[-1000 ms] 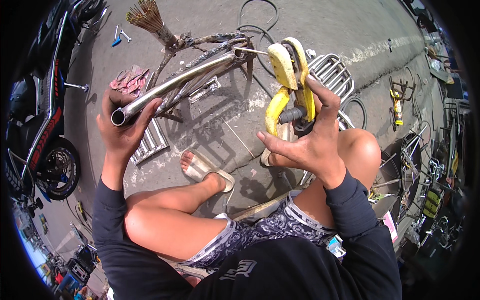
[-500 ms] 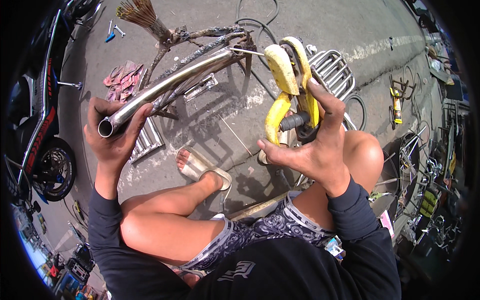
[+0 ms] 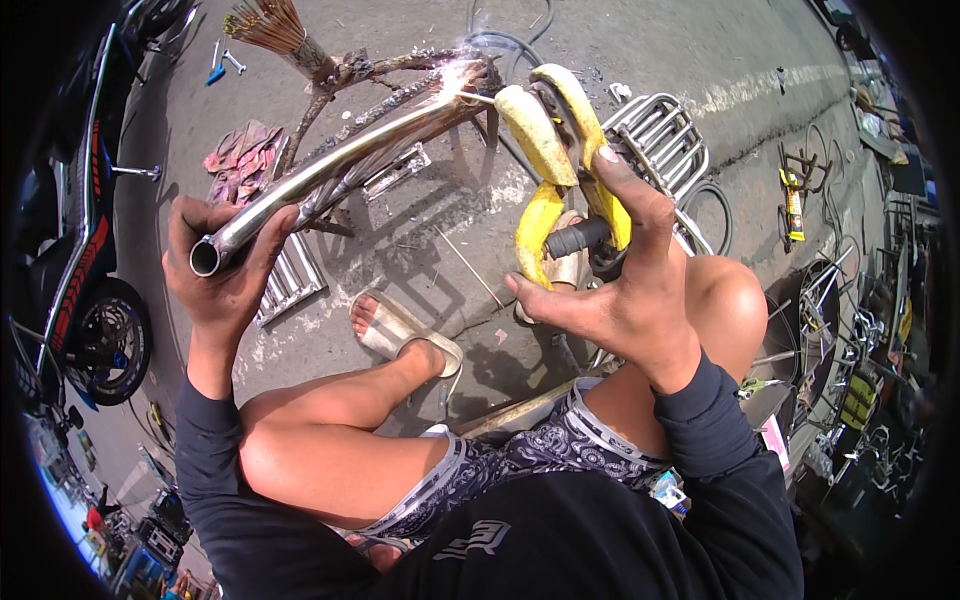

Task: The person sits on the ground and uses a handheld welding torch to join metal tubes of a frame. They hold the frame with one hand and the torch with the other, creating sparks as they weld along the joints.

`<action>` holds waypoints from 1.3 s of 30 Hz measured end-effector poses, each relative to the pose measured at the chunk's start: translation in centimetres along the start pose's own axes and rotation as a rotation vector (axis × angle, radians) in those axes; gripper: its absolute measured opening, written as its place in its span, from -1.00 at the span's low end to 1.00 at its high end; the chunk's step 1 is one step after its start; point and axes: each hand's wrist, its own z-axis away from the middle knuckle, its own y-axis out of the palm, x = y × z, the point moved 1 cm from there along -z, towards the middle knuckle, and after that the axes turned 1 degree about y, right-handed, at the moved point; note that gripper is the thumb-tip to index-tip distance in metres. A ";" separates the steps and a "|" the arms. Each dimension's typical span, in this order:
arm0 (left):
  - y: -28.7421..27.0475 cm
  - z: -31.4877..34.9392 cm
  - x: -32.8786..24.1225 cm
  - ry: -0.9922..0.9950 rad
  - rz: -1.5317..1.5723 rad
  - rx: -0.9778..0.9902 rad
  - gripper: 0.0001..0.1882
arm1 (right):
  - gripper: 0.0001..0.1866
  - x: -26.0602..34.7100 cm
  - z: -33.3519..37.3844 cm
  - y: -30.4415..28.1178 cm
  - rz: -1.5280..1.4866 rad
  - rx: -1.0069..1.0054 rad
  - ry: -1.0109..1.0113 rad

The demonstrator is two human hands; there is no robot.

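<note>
My left hand (image 3: 228,262) is closed around the near end of a shiny metal tube (image 3: 330,178), which slants up and away to the right. The tube's far part rests on a rough, rusty metal stand (image 3: 400,68). My right hand (image 3: 625,265) grips a yellow welding electrode holder (image 3: 540,135) with a dark wrapped handle part. A thin welding rod (image 3: 478,97) sticks out of its jaws to the left. At the rod's tip, a bright arc with sparks and a little smoke glows on the tube's far end.
A bundle of welding rods (image 3: 275,35) stands in a holder on the stand's left. A reddish rag (image 3: 243,155) and wrenches (image 3: 232,62) lie on the ground. Barred metal frames (image 3: 660,135) and a cable (image 3: 712,215) lie at the right. A motorcycle (image 3: 95,260) stands at the left.
My right hand has moved the electrode holder slightly left and up, and a bright arc has appeared at the rod's tip. The tube in my left hand has shifted a little left.
</note>
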 end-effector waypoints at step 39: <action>0.0 -0.1 0.1 0.031 0.016 -0.003 -0.51 | 0.22 -1.3 0.5 0.7 -0.104 -0.107 -0.144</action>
